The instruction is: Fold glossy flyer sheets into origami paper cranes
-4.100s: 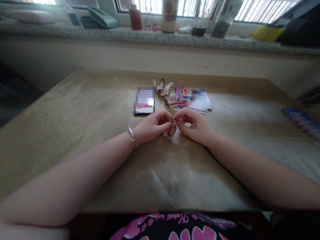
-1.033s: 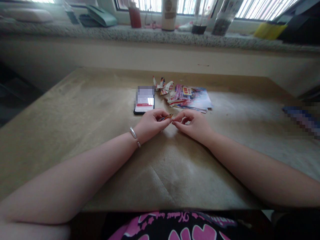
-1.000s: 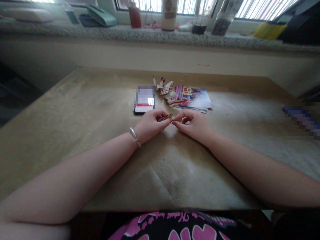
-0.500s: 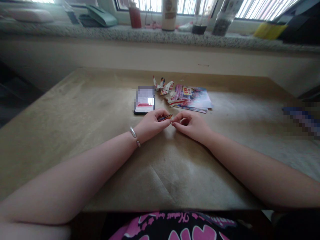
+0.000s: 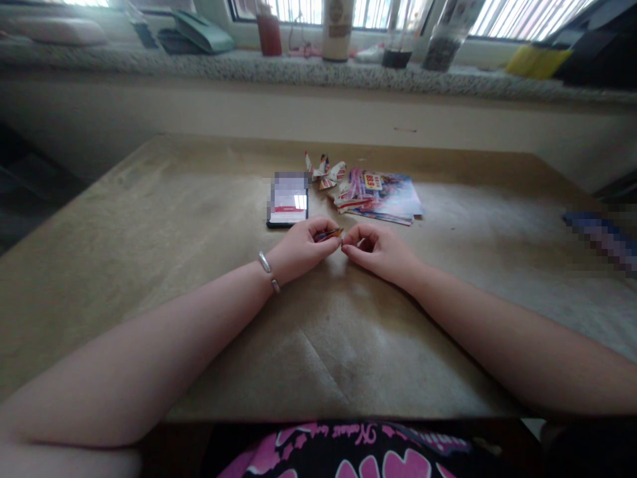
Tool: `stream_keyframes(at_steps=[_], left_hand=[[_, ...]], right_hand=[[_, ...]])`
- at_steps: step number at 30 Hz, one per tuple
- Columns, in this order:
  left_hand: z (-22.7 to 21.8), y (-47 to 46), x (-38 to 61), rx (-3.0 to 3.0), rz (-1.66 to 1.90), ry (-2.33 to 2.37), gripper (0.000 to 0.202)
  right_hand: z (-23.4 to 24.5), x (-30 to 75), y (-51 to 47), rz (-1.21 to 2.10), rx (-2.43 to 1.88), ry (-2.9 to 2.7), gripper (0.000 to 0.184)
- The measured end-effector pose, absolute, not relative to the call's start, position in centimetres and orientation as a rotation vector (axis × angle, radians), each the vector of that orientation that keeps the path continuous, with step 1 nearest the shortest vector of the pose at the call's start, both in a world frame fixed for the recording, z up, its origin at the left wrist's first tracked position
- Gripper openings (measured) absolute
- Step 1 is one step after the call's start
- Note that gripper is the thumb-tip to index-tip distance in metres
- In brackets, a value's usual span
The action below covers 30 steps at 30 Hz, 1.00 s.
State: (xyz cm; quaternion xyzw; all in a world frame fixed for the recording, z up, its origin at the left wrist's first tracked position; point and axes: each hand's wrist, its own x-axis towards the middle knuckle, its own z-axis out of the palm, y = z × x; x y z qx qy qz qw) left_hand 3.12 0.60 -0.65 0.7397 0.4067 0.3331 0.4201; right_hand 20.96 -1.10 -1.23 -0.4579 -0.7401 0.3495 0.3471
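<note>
My left hand (image 5: 309,244) is closed on a small folded piece of colourful paper (image 5: 328,234), which shows between thumb and fingers. Close beside it, my right hand (image 5: 375,249) has thumb and forefinger pinched together at the paper's right tip; whatever sits in that pinch is too small to make out. Just beyond the hands lies a phone (image 5: 288,199) with its screen lit. Folded paper shapes (image 5: 328,172), white with red print, rest behind, and a stack of printed leaflets (image 5: 393,192) lies to their right.
A brown-covered table (image 5: 199,179) spans the view. At the far right edge is a blurred blue-and-pink item (image 5: 604,242). Bottles, including a red one (image 5: 269,33), and a yellow object (image 5: 537,60) stand along the stone windowsill (image 5: 298,70).
My right hand's fingers have shifted very slightly at the paper's tip. Everything else stays in place.
</note>
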Motion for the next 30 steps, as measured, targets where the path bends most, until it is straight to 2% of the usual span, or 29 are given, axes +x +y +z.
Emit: stream_keyframes(at_steps=[4, 9, 16, 23, 30], left_hand=[[-0.8, 0.6, 3.2, 1.851, 0.886, 0.996, 0.013], [-1.3, 0.8, 3.1, 1.785, 0.950, 0.965, 0.027], [-1.3, 0.8, 3.1, 1.597, 0.938, 0.853, 0.035], [-1.7, 1.2, 2.8, 1.605, 0.948, 0.795, 0.033], [-2.0, 1.3, 3.0, 1.655, 0.871, 0.960, 0.033]], right_hand=[[-1.1, 20.9, -1.2, 0.927, -1.195, -1.913, 0.015], [-1.4, 20.8, -1.0, 0.945, -1.175, -1.853, 0.018], [-1.4, 20.7, -1.0, 0.960, -1.203, -1.899, 0.023], [-1.6, 21.0, -0.9, 0.911, -1.229, -1.857, 0.017], [-1.7, 21.3, -0.2, 0.917, -1.239, -1.758, 0.017]])
